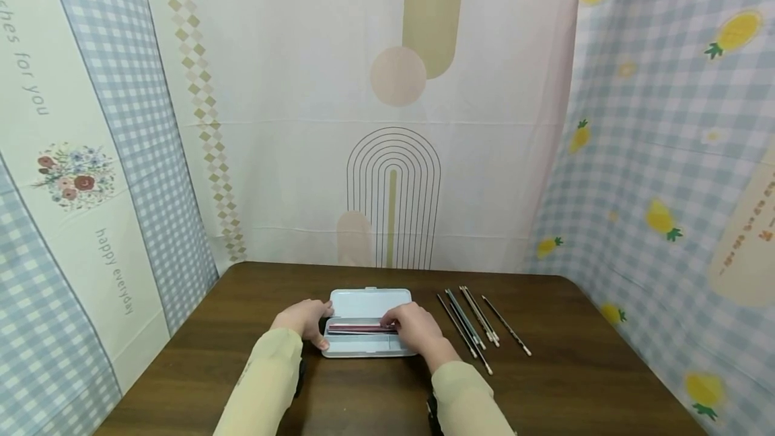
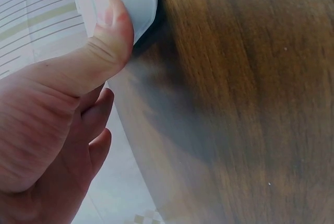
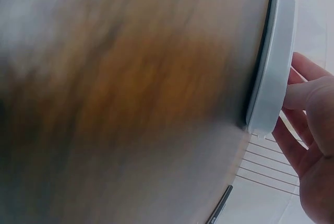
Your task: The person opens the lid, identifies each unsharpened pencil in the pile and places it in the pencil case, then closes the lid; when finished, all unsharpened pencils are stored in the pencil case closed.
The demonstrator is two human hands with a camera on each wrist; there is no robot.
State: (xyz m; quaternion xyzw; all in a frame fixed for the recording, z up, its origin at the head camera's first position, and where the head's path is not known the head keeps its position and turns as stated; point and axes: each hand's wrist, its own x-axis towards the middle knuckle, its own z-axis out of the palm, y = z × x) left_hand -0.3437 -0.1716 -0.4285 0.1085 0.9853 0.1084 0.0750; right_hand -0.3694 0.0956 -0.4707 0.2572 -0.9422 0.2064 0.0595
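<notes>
A pale blue pencil case (image 1: 357, 347) lies with its lid (image 1: 371, 302) raised at the back. Several slim pencils (image 1: 357, 329), some reddish, lie lengthwise in its rear compartment. My left hand (image 1: 304, 321) holds the case's left end, thumb on the front corner and fingers near the lid. In the left wrist view, the thumb (image 2: 107, 31) presses on the rim beside a red strip. My right hand (image 1: 414, 326) reaches over the right end, fingertips down at the pencils' ends. From the right wrist view, the case wall hides those fingertips, and I cannot tell whether they pinch a pencil.
Several more pencils (image 1: 463, 318) lie loosely side by side on the brown wooden table (image 1: 357, 395), to the right of the case. One patterned pencil (image 1: 507, 326) lies farthest right. A patterned cloth (image 1: 290, 153) hangs behind the table, with checked cloths at both sides.
</notes>
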